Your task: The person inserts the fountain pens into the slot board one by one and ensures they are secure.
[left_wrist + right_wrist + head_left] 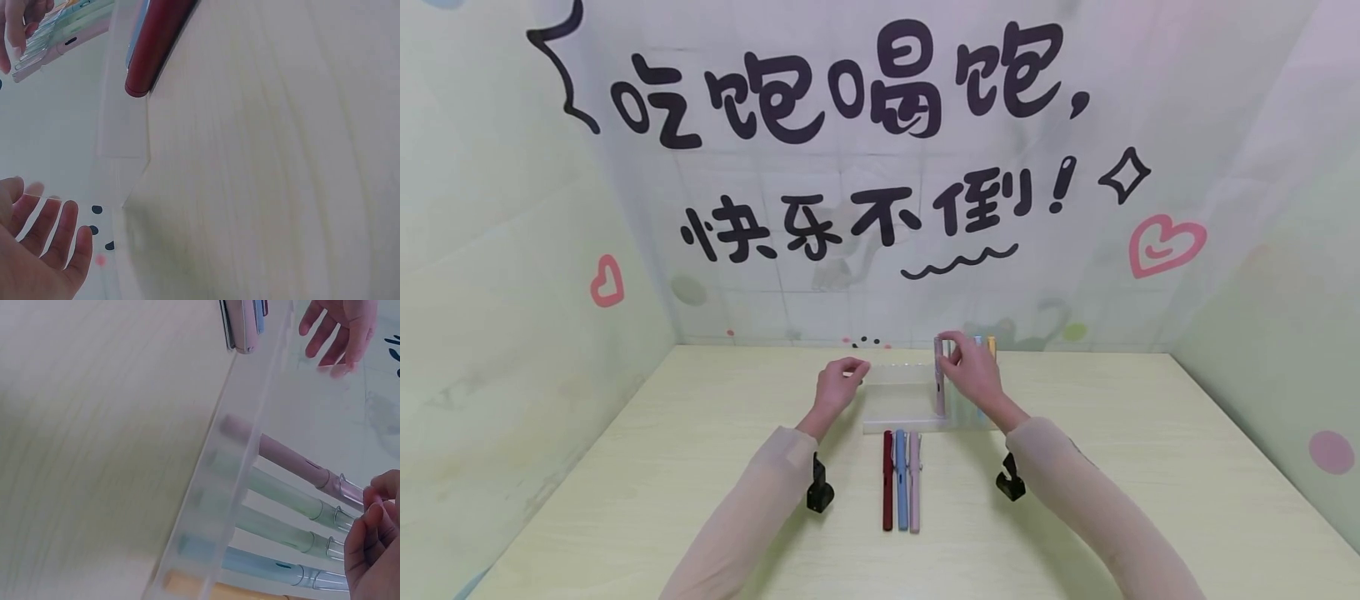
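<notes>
A clear pen display stand stands upright on the table, with pens in its right part. My left hand pinches the stand's upper left edge between thumb and index finger; the other fingers spread loosely in the left wrist view. With thumb and fingertips, my right hand holds the top of a mauve pen, which is upright with its lower end behind the stand's front lip. Beside it in the right wrist view stand two pale green pens, a light blue pen and an orange pen.
Before the stand, a dark red pen, a blue pen and a pink pen lie side by side on the pale wooden table. A printed cloth backdrop rises behind the stand. Black wrist cameras hang below both sleeves.
</notes>
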### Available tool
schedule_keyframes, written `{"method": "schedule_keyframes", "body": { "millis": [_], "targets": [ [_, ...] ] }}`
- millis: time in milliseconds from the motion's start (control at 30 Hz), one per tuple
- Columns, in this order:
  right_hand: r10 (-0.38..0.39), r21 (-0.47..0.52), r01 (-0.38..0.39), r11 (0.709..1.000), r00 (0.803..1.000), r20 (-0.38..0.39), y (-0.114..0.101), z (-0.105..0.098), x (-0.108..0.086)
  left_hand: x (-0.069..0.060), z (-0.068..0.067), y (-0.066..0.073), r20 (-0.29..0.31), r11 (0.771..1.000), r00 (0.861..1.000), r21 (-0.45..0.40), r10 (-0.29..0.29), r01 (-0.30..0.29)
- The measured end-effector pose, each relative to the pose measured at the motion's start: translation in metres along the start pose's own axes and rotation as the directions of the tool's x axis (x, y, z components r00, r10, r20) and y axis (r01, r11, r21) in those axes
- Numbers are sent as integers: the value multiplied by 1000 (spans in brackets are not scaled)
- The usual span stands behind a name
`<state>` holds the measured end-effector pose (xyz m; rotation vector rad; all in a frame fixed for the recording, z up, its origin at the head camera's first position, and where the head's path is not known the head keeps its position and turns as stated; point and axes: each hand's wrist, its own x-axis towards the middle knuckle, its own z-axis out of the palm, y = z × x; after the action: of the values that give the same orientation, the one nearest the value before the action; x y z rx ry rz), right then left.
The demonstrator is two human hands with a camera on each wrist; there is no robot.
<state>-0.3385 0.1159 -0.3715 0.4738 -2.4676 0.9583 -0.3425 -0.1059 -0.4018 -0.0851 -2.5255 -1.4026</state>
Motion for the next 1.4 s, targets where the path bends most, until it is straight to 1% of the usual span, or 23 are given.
{"method": "schedule_keyframes", "body": {
  "millis": [133, 267, 367, 467, 567, 700, 833, 900, 967, 1100, 1200, 1333, 1400],
  "targets": [
    [-58, 46, 58, 997, 998, 2, -3, 2, -10, 0, 0, -1, -5, 1000, 1000, 3, 2, -2],
    [-83, 68, 81, 994, 996, 33, -4, 7, -21, 2, 0, -2, -3, 1000, 1000, 3, 2, -2],
    [-87, 71, 81, 994, 992, 87, -5, 10, -28, 2, 0, -2, -3, 1000, 1000, 1, 4, -4],
    [-88, 59, 79, 995, 982, 167, -5, 11, -35, 2, 0, -3, -4, 1000, 1000, 2, 6, -6],
    [-88, 34, 82, 996, 958, 274, -5, 13, -40, 2, -1, -3, -3, 1000, 1000, 4, 5, -5],
    [-93, 11, 97, 995, 911, 401, -5, 14, -47, 2, -1, -3, -4, 1000, 1000, 6, 8, -8],
    [-71, -4, 82, 997, 875, 478, -5, 18, -53, 2, 0, -2, -4, 1000, 1000, 0, 14, -14],
    [-57, -15, 74, 997, 866, 497, -6, 20, -56, 2, 0, -2, -3, 1000, 1000, -1, 14, -14],
    [-52, -14, 69, 998, 863, 502, -8, 23, -59, 2, 0, -2, -2, 1000, 1000, 3, 11, -11],
    [-61, -18, 81, 997, 865, 498, -10, 27, -64, 2, 0, -2, 0, 1000, 1000, 2, 8, -8],
    [-42, -21, 61, 998, 862, 506, -14, 28, -66, 2, 0, -2, 3, 1000, 1000, -2, 9, -9],
    [-17, -38, 43, 998, 852, 524, -18, 27, -69, 1, 0, -2, 0, 1000, 1000, -1, 12, -12],
    [-21, -53, 59, 997, 845, 534, -18, 27, -70, 1, 0, -1, -3, 1000, 1000, 1, 13, -13]
  ]
}}
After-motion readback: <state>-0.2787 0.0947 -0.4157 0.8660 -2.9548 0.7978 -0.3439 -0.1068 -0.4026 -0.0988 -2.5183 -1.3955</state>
